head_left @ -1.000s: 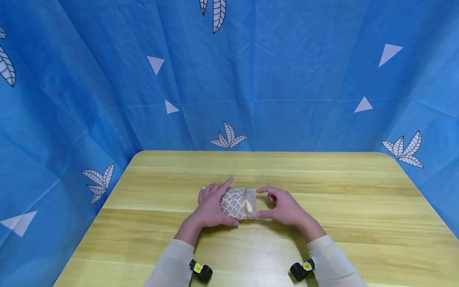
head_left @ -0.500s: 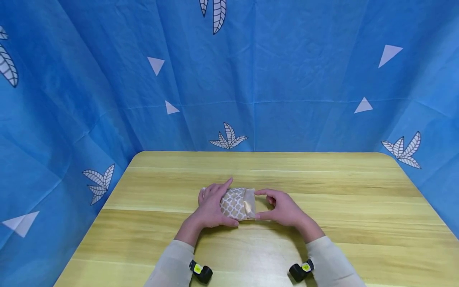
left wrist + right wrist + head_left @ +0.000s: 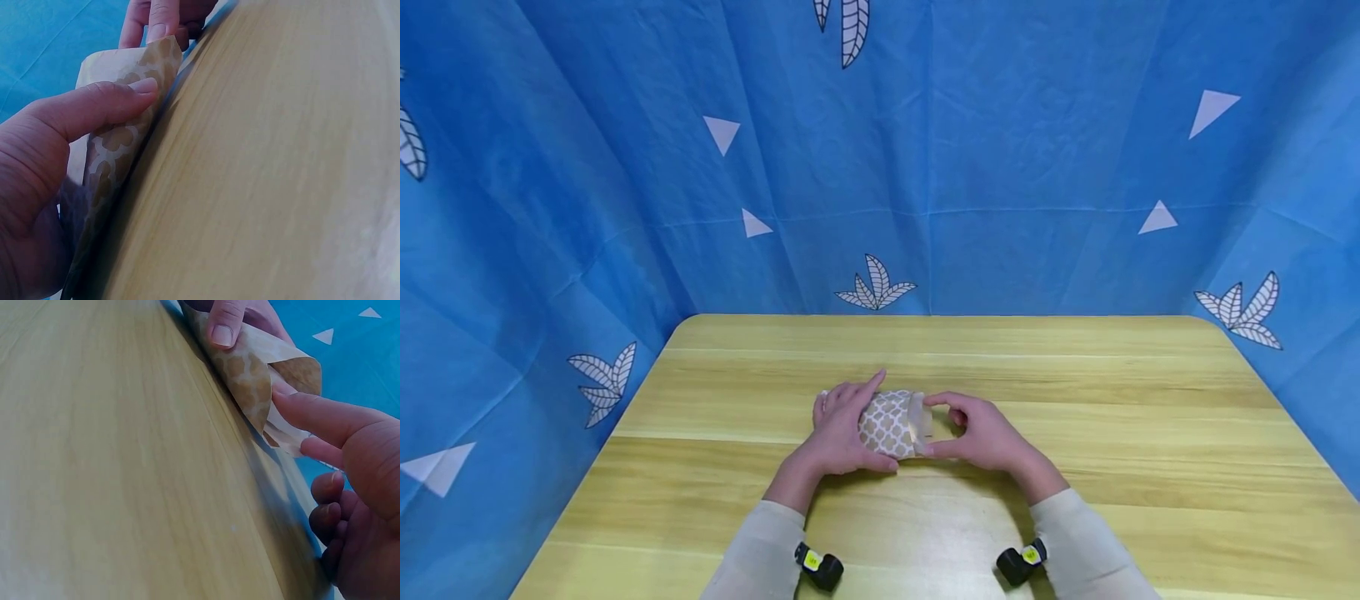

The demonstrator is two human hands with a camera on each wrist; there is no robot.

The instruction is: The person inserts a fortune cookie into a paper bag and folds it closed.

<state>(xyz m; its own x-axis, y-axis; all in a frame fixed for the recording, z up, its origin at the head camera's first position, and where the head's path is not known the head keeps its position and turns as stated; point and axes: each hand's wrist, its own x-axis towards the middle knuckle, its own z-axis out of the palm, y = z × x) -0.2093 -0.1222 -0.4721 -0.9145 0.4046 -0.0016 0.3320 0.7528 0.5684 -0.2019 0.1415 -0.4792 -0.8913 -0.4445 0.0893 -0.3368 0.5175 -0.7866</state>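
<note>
On the table lies a small parcel (image 3: 886, 427) covered in brown paper with a white lattice print. My left hand (image 3: 842, 429) holds its left part, thumb along the near side and fingers over the far side. My right hand (image 3: 985, 432) is at the right end, where thumb and index finger pinch the loose paper end (image 3: 920, 423) from its near and far edges. In the right wrist view, the right thumb (image 3: 325, 415) pushes against the folded paper (image 3: 250, 372); the other fingers are curled below. What the paper covers is hidden.
The wooden table (image 3: 1150, 433) stretches around the hands. Behind and left of it hangs a blue curtain (image 3: 1037, 150) with white leaves and triangles. A small black camera (image 3: 823, 571) sits on each wrist.
My right hand has moved slightly left, pushing the paper end inward, so the flap looks shorter and more folded. My left hand keeps its place on the parcel.
</note>
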